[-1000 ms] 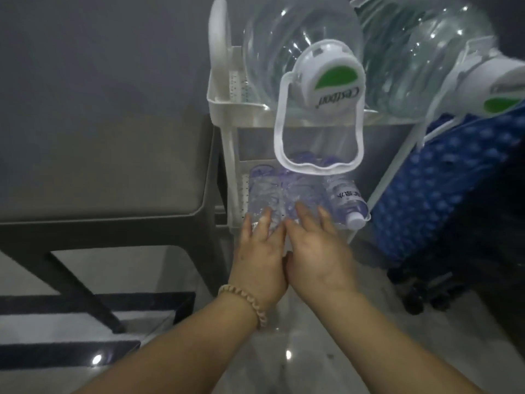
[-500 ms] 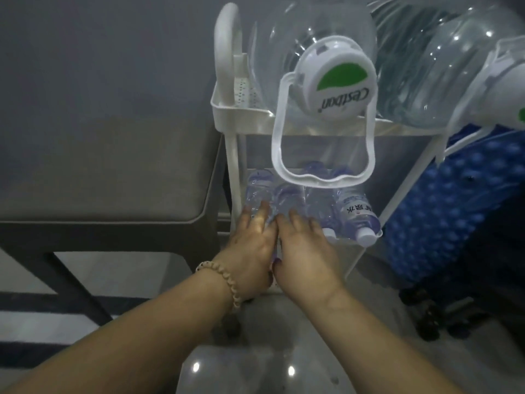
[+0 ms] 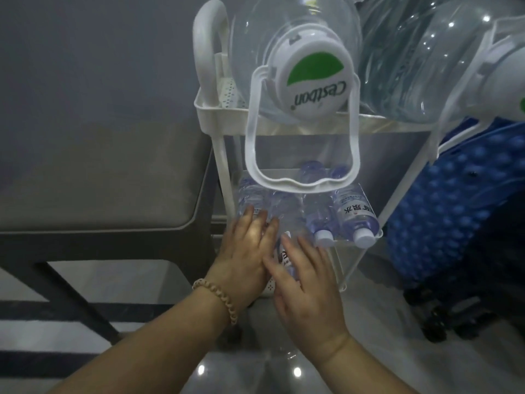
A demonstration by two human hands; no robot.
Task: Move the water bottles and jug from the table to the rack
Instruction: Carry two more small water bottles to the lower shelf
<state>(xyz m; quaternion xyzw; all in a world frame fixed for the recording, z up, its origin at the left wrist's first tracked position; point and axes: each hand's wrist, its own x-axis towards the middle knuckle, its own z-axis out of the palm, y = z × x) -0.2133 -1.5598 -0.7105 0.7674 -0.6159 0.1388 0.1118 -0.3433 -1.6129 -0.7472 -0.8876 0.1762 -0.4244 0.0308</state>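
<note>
While both hands reach into the white rack [image 3: 224, 109], neither one curls round anything. The left hand [image 3: 247, 254], with a beaded bracelet [image 3: 224, 302] at its wrist, lies with straight fingers on the leftmost of the water bottles [image 3: 252, 197] on the middle shelf. The right hand [image 3: 309, 288] is just beside it, fingers also straight and slightly spread. They lie flat over a labelled bottle [image 3: 285, 255] that shows in the narrow gap between the two hands. Whether this bottle rests on the middle shelf or below its front edge cannot be told.

Further right on the same shelf, two more bottles lie on their sides with white caps toward the camera. One [image 3: 318, 217] is just beside the right hand's fingertips and the other [image 3: 355, 214] is against the shelf's right corner.

On the top shelf a large clear jug [image 3: 292, 32] lies on its side, its white and green cap [image 3: 312, 83] facing out and its carry loop hanging down in front of the middle shelf. A second jug [image 3: 420, 66] lies touching it on the right.

A grey padded bench [image 3: 85, 166] stands just left of the rack, and a blue dotted suitcase [image 3: 454, 209] stands to its right on the glossy floor [image 3: 255, 365].
</note>
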